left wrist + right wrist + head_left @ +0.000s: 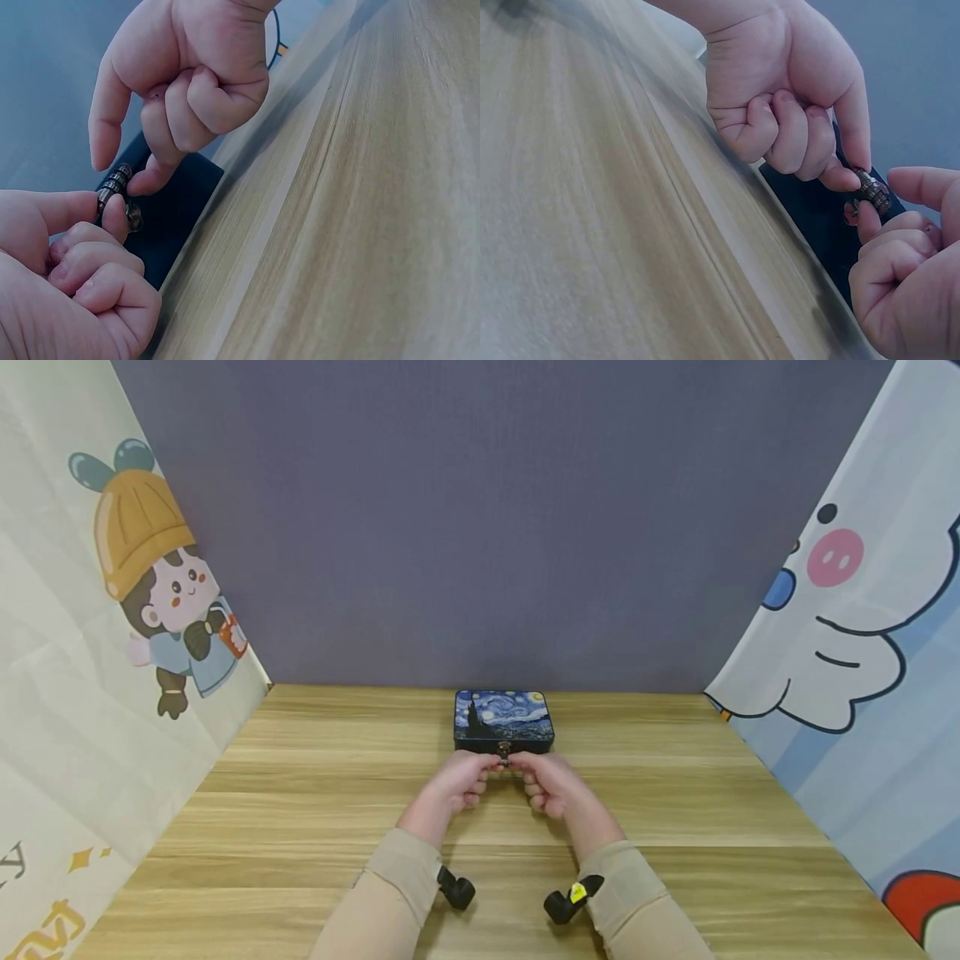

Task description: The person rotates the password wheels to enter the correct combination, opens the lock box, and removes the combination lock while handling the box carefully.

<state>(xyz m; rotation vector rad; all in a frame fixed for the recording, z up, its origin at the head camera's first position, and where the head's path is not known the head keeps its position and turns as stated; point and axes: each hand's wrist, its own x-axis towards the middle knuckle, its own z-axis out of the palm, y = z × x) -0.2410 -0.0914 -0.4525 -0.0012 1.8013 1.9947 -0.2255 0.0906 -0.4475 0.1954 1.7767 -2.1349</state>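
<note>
A small tin box [504, 717] with a blue swirling night-sky picture on its lid lies near the back of the table, its front facing me. At the front clasp hangs a small metal combination padlock [115, 181] with a row of ridged dials. My left hand [82, 277] pinches one end of this padlock between thumb and index finger, its other fingers curled. From the opposite side, my right hand [911, 262] has its index fingertip at the dials; its thumb [911, 182] stands slightly off them, the remaining fingers folded. Numbers on the dials are too small to read.
The wood-grain table [315, 827] extends to both sides of the box. Behind it rises a dark grey-purple wall [487, 527]. Printed cartoon curtains flank the table. A small black camera [456, 889] sits on the left wrist, another [564, 906] on the right.
</note>
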